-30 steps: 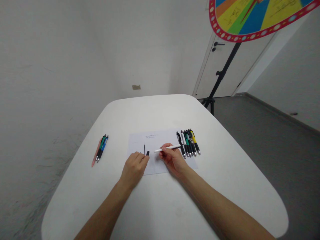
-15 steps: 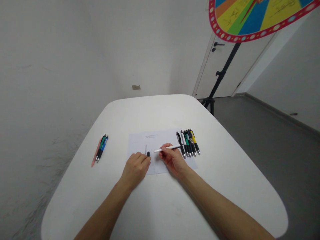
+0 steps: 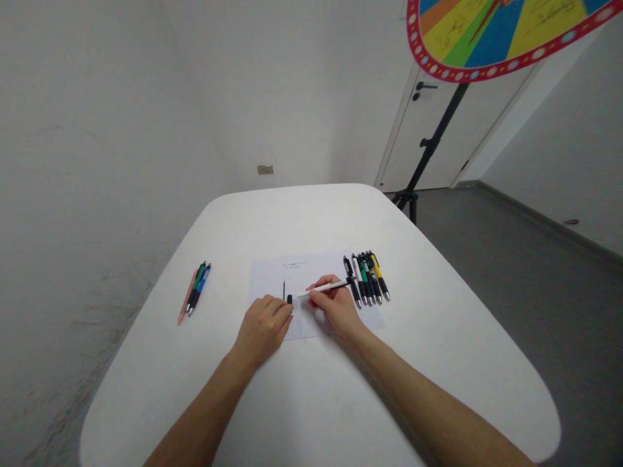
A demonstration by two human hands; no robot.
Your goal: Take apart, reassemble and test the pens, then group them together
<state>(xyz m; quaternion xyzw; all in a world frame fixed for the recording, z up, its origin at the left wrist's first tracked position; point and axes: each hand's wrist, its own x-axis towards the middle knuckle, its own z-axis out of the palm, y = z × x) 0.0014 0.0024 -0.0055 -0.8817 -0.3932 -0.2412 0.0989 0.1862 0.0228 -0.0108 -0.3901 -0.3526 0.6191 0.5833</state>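
My right hand [image 3: 335,308] is closed on a white pen barrel [image 3: 318,290], its bare end pointing left and a black clip near its right end. My left hand [image 3: 263,327] rests on the paper's lower left, fingers curled. A short black pen piece [image 3: 289,299] sticks up at its fingertips and seems pinched there. Beside that piece a thin dark pen refill [image 3: 284,289] shows above the fingers; its lower part is hidden. Under both hands lies a white paper sheet [image 3: 272,272] with a few printed lines at its top.
Several click pens [image 3: 370,279] lie in a row over the sheet's right side. On the left are a green pen [image 3: 197,285], a blue pen [image 3: 202,285] and a pink strip-like thing [image 3: 185,305]. Beyond the white table [image 3: 292,220] stands a colourful wheel [image 3: 477,39] on a black stand.
My right hand has shifted slightly left and turned the white pen barrel, so its black clip shows more. The left hand has barely moved.
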